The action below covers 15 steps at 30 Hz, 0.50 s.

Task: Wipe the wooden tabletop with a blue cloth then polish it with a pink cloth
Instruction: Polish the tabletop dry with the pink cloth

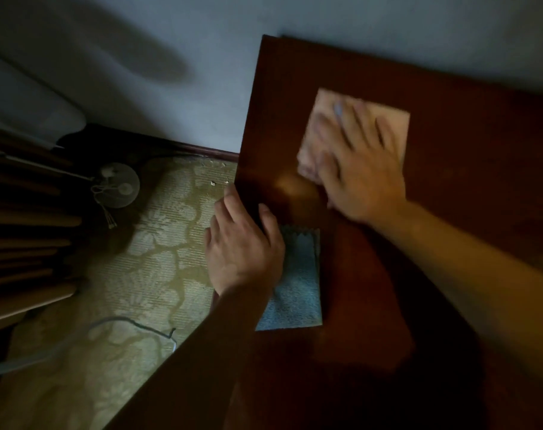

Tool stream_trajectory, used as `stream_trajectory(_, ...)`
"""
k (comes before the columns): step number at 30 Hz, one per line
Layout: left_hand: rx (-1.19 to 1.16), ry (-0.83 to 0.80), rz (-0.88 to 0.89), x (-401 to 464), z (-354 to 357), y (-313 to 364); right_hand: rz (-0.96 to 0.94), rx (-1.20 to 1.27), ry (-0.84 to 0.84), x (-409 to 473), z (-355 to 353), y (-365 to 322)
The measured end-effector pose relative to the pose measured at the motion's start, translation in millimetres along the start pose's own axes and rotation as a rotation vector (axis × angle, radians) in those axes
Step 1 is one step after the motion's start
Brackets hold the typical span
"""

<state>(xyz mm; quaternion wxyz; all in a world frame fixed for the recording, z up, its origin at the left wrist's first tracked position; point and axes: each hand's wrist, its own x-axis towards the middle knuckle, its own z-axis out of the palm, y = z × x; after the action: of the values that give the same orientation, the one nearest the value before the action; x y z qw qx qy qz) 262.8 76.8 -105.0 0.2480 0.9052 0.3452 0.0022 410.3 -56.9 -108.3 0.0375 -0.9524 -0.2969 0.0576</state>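
Now, by size, each placed against the wooden tabletop:

Wall: pale grey wall [170, 88] behind the tabletop's far edge, a dark soft shadow lying across it.

Floor: patterned yellow-green carpet [158, 262] beside and below the tabletop's left edge; a thin cable [133, 322] curves over it.

Wooden tabletop [450, 212]: dark reddish-brown, filling the right side of the view, its far edge against the wall.

Wooden slats [28, 243]: stacked well left of the tabletop, in deep shade.

Fan base: round pale fan base [118, 184] on the floor, well left of the tabletop, near the skirting.

Pink cloth [388, 125]: folded square, flat on the tabletop toward its far part, blurred.

Blue cloth [298, 293]: folded, flat on the tabletop just inside its left edge, partly under the left wrist.

Right hand [357, 169]: fingers spread straight, pressing flat on the pink cloth; blurred.

Left hand [242, 243]: on the tabletop's left edge, fingers reaching down over the side, thumb on top; it holds neither cloth, and how tightly it clasps the edge I cannot tell.
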Motion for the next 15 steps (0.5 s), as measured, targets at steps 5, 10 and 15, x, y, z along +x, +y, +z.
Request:
stream_trajectory(5, -0.012, 0.009, 0.009, -0.1, 0.9, -0.5, 0.170, 0.040, 0.005, 24.5, -5.0, 9.9)
stream_trajectory(10, -0.005, 0.040, 0.015, 0.2, 2.2, -1.3, 0.100, 0.033, -0.012, -72.0, 10.5, -26.7)
stream_trajectory(15, 0.001, 0.031, 0.019, 0.3, 2.5, -0.6, -0.002, 0.008, -0.031, -28.7, 2.5, -1.8)
